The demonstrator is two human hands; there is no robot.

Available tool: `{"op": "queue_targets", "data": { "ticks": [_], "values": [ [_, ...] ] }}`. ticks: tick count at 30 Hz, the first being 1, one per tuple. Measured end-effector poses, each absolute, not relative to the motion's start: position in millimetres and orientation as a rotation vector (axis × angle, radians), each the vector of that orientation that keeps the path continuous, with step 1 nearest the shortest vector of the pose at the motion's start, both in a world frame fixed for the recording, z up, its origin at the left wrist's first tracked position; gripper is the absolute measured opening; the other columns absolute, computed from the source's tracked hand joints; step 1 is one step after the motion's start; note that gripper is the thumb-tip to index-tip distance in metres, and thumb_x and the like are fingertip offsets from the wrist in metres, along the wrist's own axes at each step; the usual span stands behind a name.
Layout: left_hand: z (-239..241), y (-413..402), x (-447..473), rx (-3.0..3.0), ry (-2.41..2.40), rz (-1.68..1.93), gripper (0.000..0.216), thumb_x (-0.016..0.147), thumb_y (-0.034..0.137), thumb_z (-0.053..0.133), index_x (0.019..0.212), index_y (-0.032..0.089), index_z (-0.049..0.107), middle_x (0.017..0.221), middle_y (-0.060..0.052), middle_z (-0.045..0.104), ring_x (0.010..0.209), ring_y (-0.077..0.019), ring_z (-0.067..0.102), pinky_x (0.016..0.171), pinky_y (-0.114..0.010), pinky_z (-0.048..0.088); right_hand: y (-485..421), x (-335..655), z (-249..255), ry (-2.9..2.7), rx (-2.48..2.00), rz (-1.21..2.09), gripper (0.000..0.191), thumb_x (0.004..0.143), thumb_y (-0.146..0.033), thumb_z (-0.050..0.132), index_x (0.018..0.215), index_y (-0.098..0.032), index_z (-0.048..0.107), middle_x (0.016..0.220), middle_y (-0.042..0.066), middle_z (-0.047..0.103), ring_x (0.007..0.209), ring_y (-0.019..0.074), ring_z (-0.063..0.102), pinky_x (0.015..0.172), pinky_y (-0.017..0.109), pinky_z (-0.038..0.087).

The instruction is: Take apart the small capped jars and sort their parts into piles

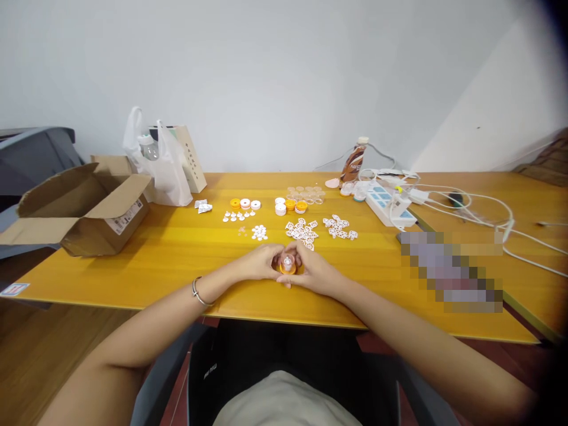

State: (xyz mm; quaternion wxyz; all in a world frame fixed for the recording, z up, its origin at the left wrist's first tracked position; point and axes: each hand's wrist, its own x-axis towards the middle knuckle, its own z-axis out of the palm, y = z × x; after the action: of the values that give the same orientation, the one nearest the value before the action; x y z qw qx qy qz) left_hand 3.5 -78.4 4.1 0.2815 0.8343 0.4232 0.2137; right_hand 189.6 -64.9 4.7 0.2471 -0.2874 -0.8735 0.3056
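Observation:
Both hands meet at the middle of the yellow table (168,260) near its front edge. My left hand (261,261) and my right hand (311,270) pinch a small round orange-and-clear part (288,264) between their fingertips, with the part resting on the tabletop. A bracelet sits on my left wrist. Just beyond the hands lie piles of small white pieces (302,230), another white pile (339,226) to the right of them, and small white discs (259,232).
Orange and white round caps (245,204) and clear cups (306,193) stand farther back. An open cardboard box (84,207) and a white plastic bag (162,163) are at the left. A bottle (354,161), power strip (388,204) and white cables (479,207) lie at the right.

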Motion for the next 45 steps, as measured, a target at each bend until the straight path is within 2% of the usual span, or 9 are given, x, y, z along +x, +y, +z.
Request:
{"op": "queue_targets", "data": {
  "ticks": [9,17,22,26,31,35,39,42,45],
  "values": [
    [34,-90,-16,2.21,0.841,0.629,0.049,0.075,0.028,0.061,0.12,0.019,0.045,0.112,-0.008,0.054,0.099,-0.0167,0.052,0.087,-0.03,0.041,-59,189,-2,-2.341,-0.839,0.918,0.028,0.069,-0.038,0.064,0.082,-0.016,0.054,0.066,-0.002,0.052,0.056,0.0093,0.043,0.053,0.022,0.036],
    [27,-91,-6,2.293,1.052,0.789,0.03,0.076,0.036,0.061,0.099,0.016,0.058,0.091,-0.006,0.058,0.087,-0.0164,0.054,0.081,-0.032,0.043,-57,188,-7,-2.331,-0.826,0.82,0.022,0.066,-0.035,0.065,0.071,-0.016,0.054,0.06,-0.003,0.049,0.055,0.0087,0.041,0.051,0.021,0.034],
    [31,-92,-10,2.279,0.873,0.674,0.055,0.076,0.032,0.062,0.125,0.022,0.04,0.122,-0.011,0.048,0.108,-0.0198,0.048,0.092,-0.035,0.038,-57,188,-8,-2.318,-0.834,0.89,0.022,0.066,-0.033,0.064,0.075,-0.015,0.057,0.063,-0.002,0.052,0.055,0.0087,0.043,0.051,0.021,0.035],
    [33,-92,-10,2.28,0.947,0.665,0.029,0.081,0.032,0.055,0.108,0.02,0.055,0.099,-0.007,0.059,0.093,-0.0173,0.055,0.086,-0.034,0.041,-56,188,-8,-2.31,-0.858,0.893,0.022,0.066,-0.035,0.064,0.073,-0.016,0.058,0.06,-0.003,0.05,0.053,0.0086,0.041,0.05,0.021,0.034],
    [31,-92,-8,2.276,0.88,0.711,0.05,0.076,0.032,0.062,0.123,0.022,0.044,0.12,-0.01,0.051,0.109,-0.0203,0.048,0.093,-0.035,0.038,-57,187,-8,-2.275,-0.839,1.002,0.023,0.065,-0.034,0.064,0.075,-0.015,0.058,0.061,-0.003,0.052,0.052,0.0081,0.041,0.049,0.021,0.034],
    [30,-90,-8,2.337,0.904,0.705,0.027,0.082,0.032,0.054,0.107,0.02,0.058,0.097,-0.007,0.059,0.092,-0.0172,0.055,0.086,-0.033,0.041,-56,187,-7,-2.295,-0.851,0.974,0.022,0.066,-0.035,0.064,0.073,-0.015,0.058,0.058,-0.004,0.048,0.052,0.0078,0.039,0.048,0.02,0.032],
    [32,-89,-7,2.343,0.966,0.782,0.052,0.069,0.037,0.069,0.115,0.021,0.051,0.107,-0.008,0.055,0.099,-0.0204,0.051,0.088,-0.035,0.04,-55,187,-9,-2.265,-0.864,1.041,0.024,0.064,-0.034,0.066,0.074,-0.015,0.058,0.059,-0.003,0.05,0.052,0.0075,0.04,0.048,0.02,0.032],
    [34,-89,-7,2.346,0.812,0.667,0.038,0.081,0.03,0.055,0.118,0.023,0.051,0.112,-0.009,0.053,0.103,-0.0187,0.051,0.092,-0.035,0.038,-56,187,-9,-2.277,-0.859,1.038,0.024,0.066,-0.036,0.064,0.075,-0.015,0.058,0.06,-0.003,0.051,0.052,0.0082,0.042,0.049,0.021,0.033],
    [33,-90,-7,2.344,0.962,0.716,0.025,0.081,0.033,0.056,0.102,0.02,0.059,0.091,-0.006,0.058,0.086,-0.0161,0.054,0.082,-0.032,0.042,-57,187,-8,-2.282,-0.871,1.017,0.023,0.066,-0.037,0.064,0.07,-0.015,0.056,0.057,-0.004,0.048,0.051,0.0078,0.04,0.048,0.02,0.032]
  ]
}}
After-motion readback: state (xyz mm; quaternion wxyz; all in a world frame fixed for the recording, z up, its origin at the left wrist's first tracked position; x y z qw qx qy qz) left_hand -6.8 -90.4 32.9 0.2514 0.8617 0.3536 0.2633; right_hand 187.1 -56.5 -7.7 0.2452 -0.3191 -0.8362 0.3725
